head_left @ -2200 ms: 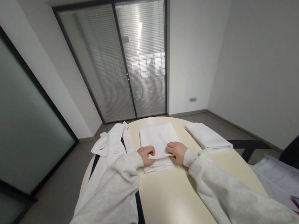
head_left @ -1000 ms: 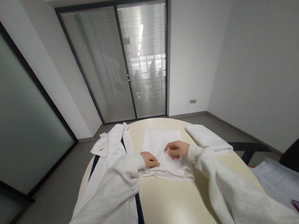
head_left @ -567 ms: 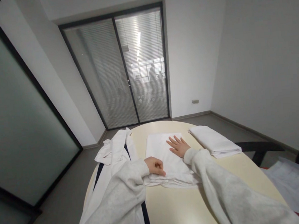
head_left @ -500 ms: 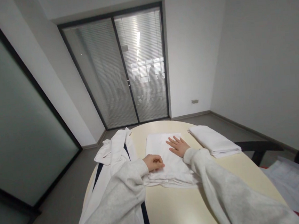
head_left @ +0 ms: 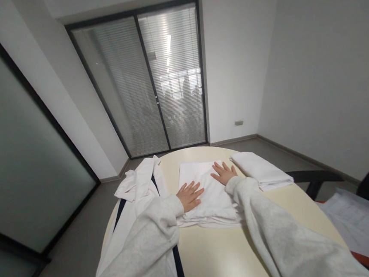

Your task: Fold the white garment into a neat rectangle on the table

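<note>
A folded white cloth garment lies in layers on the table in front of me. My left hand rests flat on its left side with the fingers spread. At the upper right of the same garment, my right hand lies palm down, fingers also apart. Neither hand grips anything. To the left a loose white garment with dark navy bands is spread along the table's edge, partly under my left sleeve. Another folded white garment sits to the right of my right hand.
The cream round table carries the garments. Beyond its right edge are a black chair armrest and printed papers over something red. A glass partition with blinds stands behind the table, with a frosted glass panel at left.
My left hand has gone from curled fingers to lying flat and spread on the garment. My right hand has slid slightly right and farther up the cloth.
</note>
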Motion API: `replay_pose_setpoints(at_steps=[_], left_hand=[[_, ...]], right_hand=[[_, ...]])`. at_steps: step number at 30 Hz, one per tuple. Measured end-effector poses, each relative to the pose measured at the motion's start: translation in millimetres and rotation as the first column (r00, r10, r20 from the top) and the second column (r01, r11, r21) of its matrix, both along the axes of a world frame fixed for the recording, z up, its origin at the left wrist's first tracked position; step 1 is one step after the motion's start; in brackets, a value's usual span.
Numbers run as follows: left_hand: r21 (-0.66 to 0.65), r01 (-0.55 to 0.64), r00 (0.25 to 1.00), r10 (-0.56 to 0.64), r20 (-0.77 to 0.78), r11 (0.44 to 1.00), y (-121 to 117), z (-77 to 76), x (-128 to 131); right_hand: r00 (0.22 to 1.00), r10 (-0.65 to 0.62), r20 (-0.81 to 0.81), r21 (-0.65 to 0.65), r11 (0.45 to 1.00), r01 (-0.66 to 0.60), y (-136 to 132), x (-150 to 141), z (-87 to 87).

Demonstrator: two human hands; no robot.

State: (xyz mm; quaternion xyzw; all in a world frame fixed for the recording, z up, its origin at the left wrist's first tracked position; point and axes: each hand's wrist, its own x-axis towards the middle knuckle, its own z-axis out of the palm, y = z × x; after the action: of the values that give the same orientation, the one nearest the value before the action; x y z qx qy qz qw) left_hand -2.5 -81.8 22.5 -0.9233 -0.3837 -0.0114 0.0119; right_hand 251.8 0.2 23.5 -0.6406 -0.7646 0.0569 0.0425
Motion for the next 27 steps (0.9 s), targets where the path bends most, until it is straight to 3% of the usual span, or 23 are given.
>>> replay_pose_setpoints(at_steps=[7,12,17,20,23,27], left_hand=[[-0.022,-0.017,1.000,0.018,0.025,1.000,0,1.0,2],[-0.033,0.023,0.966,-0.014,0.257,0.999,6,11.0,-7],[0.089,-0.207,0.886,0.147,0.440,0.974,14,19.1,-18],[0.107,-0.344,0.869,0.273,0.413,0.933,21,15.7,-23],[0.024,-0.461,0.847,0.432,0.311,0.887,27,8.5,-27],[-0.098,-0.498,0.853,0.507,0.121,0.862,29,3.3,-31]], right_hand=[[0.993,-0.112,0.038,0.027,0.993,0.111,1,-6,-3.4],[0.981,-0.191,0.015,0.037,0.981,0.191,7,-7,-14.1],[0.990,-0.136,0.031,0.000,0.991,0.136,7,-6,-13.8],[0.998,-0.046,0.043,0.005,0.999,0.045,0,-9,-13.0],[0.997,0.053,0.046,0.005,0.999,-0.054,-10,-17,-13.5],[0.995,0.084,0.045,-0.009,0.996,-0.083,-18,-25,-5.3]])
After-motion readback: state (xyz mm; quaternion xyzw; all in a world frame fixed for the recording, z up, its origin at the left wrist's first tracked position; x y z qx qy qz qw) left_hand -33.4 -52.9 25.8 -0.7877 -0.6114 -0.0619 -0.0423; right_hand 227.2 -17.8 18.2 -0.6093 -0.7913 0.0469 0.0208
